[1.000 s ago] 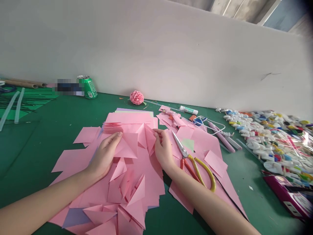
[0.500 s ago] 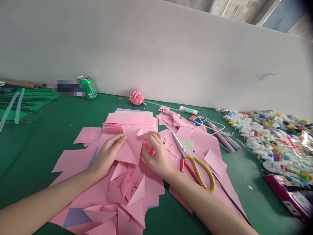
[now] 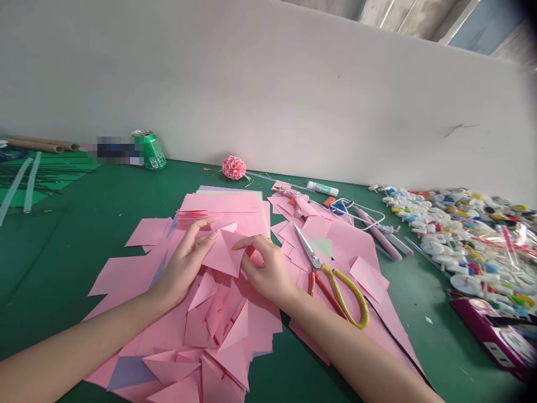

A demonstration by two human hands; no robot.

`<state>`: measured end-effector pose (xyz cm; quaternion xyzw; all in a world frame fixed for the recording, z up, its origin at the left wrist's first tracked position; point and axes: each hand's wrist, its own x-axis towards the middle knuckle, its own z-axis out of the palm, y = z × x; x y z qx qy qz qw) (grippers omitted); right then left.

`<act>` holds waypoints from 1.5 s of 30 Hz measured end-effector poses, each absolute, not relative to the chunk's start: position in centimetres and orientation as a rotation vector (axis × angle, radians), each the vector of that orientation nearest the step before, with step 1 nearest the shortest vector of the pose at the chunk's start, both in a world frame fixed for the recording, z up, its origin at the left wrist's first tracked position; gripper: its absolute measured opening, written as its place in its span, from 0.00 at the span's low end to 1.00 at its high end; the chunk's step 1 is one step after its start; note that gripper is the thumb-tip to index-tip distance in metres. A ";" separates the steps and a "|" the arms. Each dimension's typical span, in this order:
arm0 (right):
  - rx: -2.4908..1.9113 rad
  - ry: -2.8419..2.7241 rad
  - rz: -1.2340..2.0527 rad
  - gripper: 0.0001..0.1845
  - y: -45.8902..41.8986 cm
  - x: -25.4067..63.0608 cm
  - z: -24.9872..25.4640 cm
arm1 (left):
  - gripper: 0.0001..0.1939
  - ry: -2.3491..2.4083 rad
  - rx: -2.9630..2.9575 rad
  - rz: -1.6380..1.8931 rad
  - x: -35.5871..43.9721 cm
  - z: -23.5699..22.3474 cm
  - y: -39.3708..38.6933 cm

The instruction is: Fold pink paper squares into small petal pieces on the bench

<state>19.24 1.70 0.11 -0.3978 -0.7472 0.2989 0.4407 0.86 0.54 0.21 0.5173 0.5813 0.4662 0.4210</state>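
Drawn inward over the last second, the right hand (image 3: 268,271) half-curls, grip unclear, at the right edge of the folded pink paper (image 3: 222,256), which the left hand (image 3: 182,268) pinches closed above the pink sheets (image 3: 264,322), suggesting joint fold-shaping.

Green can (image 3: 154,150), cardboard tubes (image 3: 42,145), magenta device (image 3: 489,329)

The folded paper (image 3: 224,256) is showing plain pink, the scissors (image 3: 316,263) are showing silver, yellow and orange-red, the tabletop (image 3: 62,235) dark green.
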 end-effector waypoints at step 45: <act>-1.007 -1.841 0.813 0.05 1.9 19.3 0.0 | 0.15 1.219 1.329 1.002 1.8 1.7 0.0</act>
